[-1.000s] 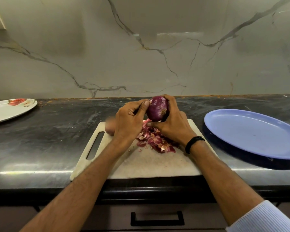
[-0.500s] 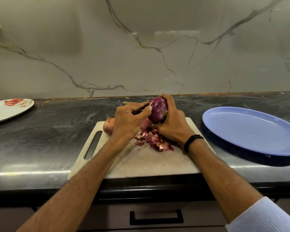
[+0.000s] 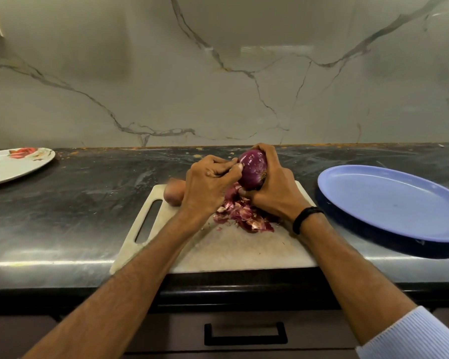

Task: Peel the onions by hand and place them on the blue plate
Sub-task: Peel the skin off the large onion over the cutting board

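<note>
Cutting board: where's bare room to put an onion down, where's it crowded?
Free: the near strip of the cutting board, between the peel pile and the counter edge; the whole blue plate; the counter between the flowered plate and the board. Crowded: the board's far half, with the left hand, right hand, red onion and unpeeled onion.

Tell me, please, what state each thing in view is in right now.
purple onion: glossy, held above the cutting board
right hand: grips the purple onion
left hand: fingers pinch the purple onion's skin
second onion: unpeeled, lying on the cutting board
peels: piled on the cutting board
blue plate: holds no onion
drawer: shut
</note>
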Motion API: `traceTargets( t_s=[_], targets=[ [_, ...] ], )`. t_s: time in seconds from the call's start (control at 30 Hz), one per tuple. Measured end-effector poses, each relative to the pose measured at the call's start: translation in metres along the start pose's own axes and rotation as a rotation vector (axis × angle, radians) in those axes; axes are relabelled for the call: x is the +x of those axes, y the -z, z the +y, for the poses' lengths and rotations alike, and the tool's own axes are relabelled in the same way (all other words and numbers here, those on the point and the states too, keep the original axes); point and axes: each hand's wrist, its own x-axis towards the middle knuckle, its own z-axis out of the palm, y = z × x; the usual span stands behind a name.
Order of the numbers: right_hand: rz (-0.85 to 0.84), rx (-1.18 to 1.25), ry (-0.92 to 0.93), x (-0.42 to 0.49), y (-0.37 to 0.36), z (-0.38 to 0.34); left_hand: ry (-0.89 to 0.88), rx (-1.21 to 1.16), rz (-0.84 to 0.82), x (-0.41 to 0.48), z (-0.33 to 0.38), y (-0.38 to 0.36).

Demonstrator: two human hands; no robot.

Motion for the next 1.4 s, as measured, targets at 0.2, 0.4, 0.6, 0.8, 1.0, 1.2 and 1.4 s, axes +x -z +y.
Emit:
traceTargets(
  t_s=[0.2,0.4,0.6,0.8,1.0,1.2,1.4],
  targets=[
    [-0.010,0.213,-0.108,0.003,0.000,-0.003,-0.040,0.008,0.013,0.000,0.001,-0.001],
    [-0.051,0.638,-0.218,0.006,-0.003,-0.007,0.043,-0.035,0.051,0.002,0.002,-0.001],
    [0.045,0.748,-0.304,0.009,-0.002,-0.006,0.122,-0.095,0.024,0.003,0.001,0.000],
    [0.081,0.731,-0.412,0.012,-0.005,-0.005,0.127,-0.068,-0.047,0.002,0.000,-0.002],
    [0.060,0.808,-0.390,0.011,-0.004,-0.006,0.084,-0.018,-0.101,0.001,0.003,0.000],
    [0.130,1.105,-0.534,0.012,0.004,-0.012,0.044,-0.028,-0.090,-0.001,0.003,-0.001],
    [0.210,1.211,-0.624,0.012,0.004,-0.016,0.007,-0.008,-0.054,0.000,0.002,-0.003]
  ],
)
